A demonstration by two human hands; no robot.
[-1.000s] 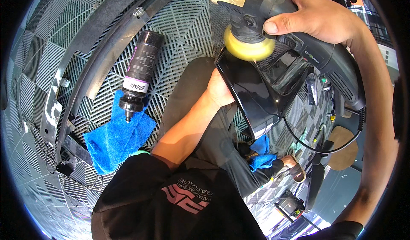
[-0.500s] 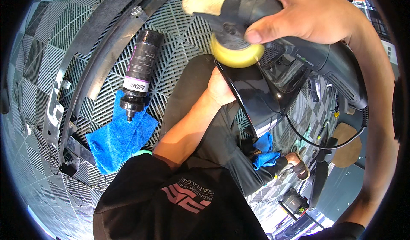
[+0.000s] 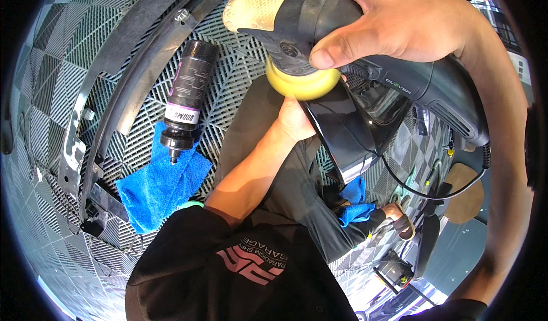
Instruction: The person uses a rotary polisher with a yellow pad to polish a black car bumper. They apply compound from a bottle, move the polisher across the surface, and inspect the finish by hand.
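My right hand grips the head of a black electric polisher from above, thumb pressed along its side. Below that head, the round yellow foam pad meets the upper end of a glossy black car trim part. My left hand holds this part by its left edge, over my leg. The left fingers are partly hidden behind the part and the pad. The polisher's long body reaches out to the right, beneath my right wrist.
A black bottle lies on a blue microfibre towel on the grid-tiled floor. Long curved trim strips lie farther left. The polisher's cord loops at the right. Another blue cloth is near my foot.
My right hand has moved the polisher left and slightly down across the trim part, so the pad now sits close above my left hand. The left hand stays in place.
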